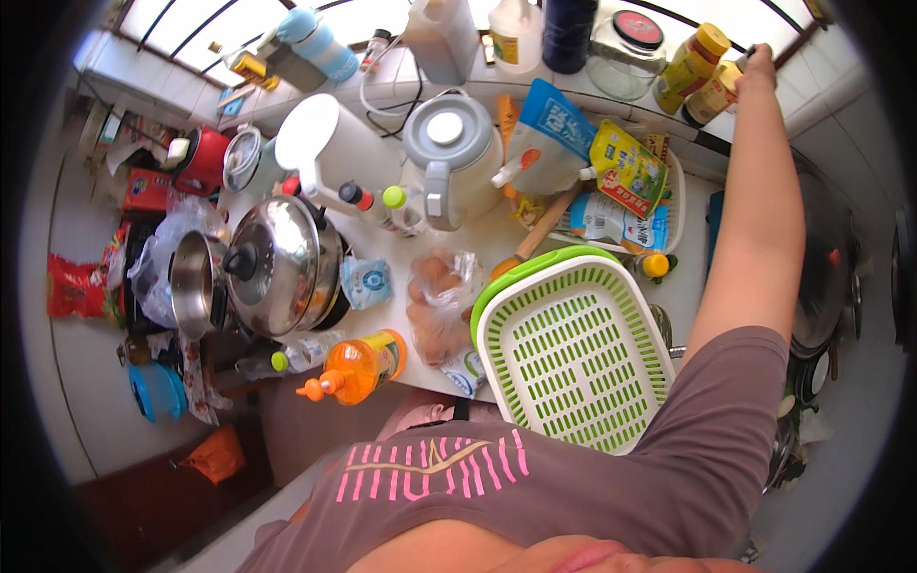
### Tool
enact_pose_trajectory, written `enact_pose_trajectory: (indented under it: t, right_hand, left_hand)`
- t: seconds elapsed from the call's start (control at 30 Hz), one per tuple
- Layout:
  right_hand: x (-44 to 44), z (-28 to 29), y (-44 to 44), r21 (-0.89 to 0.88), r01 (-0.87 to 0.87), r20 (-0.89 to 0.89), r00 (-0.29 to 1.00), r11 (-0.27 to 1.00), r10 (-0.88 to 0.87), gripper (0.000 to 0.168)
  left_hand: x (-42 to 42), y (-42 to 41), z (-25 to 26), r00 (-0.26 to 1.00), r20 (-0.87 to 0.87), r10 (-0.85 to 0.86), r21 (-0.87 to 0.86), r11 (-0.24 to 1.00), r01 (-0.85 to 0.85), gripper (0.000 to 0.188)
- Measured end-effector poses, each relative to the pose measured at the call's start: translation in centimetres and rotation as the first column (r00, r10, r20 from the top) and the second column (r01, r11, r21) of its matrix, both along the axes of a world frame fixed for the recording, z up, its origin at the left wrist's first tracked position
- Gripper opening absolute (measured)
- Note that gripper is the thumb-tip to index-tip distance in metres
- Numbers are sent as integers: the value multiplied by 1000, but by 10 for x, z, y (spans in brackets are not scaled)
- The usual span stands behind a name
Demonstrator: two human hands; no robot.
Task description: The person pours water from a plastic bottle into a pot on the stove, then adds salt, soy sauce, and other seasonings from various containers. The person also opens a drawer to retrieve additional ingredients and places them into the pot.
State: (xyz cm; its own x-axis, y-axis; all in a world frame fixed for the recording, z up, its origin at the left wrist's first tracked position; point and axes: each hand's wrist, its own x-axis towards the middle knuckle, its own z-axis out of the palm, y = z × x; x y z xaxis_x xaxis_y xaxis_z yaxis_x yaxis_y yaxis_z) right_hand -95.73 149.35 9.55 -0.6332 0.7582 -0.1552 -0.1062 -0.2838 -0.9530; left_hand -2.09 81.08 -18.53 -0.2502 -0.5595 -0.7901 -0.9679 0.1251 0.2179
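Observation:
My right arm reaches far up the right side of the view, and my right hand (757,69) is at the windowsill, fingers curled, beside the upper end of a tilted jar with a label (713,93). A small dark thing shows at my fingertips; whether I grip it or the jar cannot be made out. Left of that jar leans a yellow-capped squeeze bottle (691,68), then a glass jar with a red lid (627,54). My left hand is out of view. Before me, a white slotted basket (577,351) sits in a green one (494,286), tilted at the counter's edge.
Eggs in a plastic bag (437,308), an orange detergent bottle (365,365), a lidded steel pot (276,265) and a grey-lidded pitcher (451,157) crowd the counter. Seasoning pouches (630,168) lie in a white basket (677,204). A large wok lid (820,265) is at the right.

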Motion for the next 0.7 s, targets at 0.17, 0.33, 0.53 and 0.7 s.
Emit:
enact_pose_trajectory:
  t: [0.17, 0.33, 0.53, 0.7]
  right_hand:
    - [-3, -17, 27, 23, -187, 187, 966, 982, 179, 53]
    - [13, -25, 10, 14, -187, 8, 982, 982, 187, 76]
    - [63, -18, -10, 126, -206, -34, 977, 970, 212, 91]
    - [115, -1, -58, 420, 172, 18, 980, 891, -198, 81]
  left_hand:
    - [33, -9, 10, 997, -72, 12, -30, 999, -14, 29]
    - [29, 0, 17, 1000, 4, -24, -55, 998, 24, 28]
    - [5, 20, 45, 1000, 16, 22, -59, 998, -21, 28]
    - [23, 20, 22, 996, -82, 17, -67, 997, -23, 28]
